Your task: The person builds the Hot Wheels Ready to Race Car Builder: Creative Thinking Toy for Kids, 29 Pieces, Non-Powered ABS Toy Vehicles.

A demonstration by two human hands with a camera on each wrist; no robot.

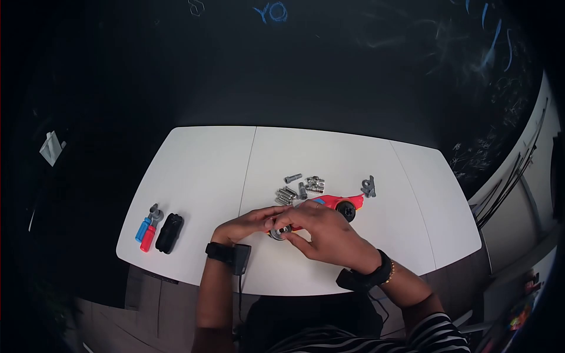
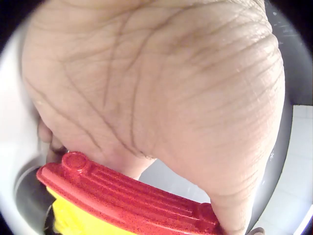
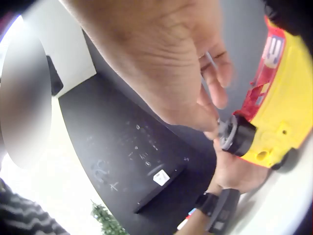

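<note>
A toy car (image 1: 354, 201) with a red and yellow body and black wheels is between both hands over the white table. My left hand (image 1: 250, 225) grips one end of it, thumb and fingers spread around the red bumper (image 2: 132, 196). At the near wheel (image 3: 245, 139), my right hand (image 1: 332, 234) pinches a small grey round part (image 3: 227, 133) against the hub. The yellow underside (image 3: 286, 107) faces the right wrist camera. A second black wheel (image 1: 346, 210) shows to the right of the right hand.
Beyond the hands lie several silver fasteners (image 1: 286, 195), a grey bolt (image 1: 292, 178) and shiny metal pieces (image 1: 315, 184). Grey plastic parts (image 1: 368, 186) lie at the right. On the left are a blue-handled tool (image 1: 142, 230), a red-handled tool (image 1: 148, 239) and a black case (image 1: 170, 233).
</note>
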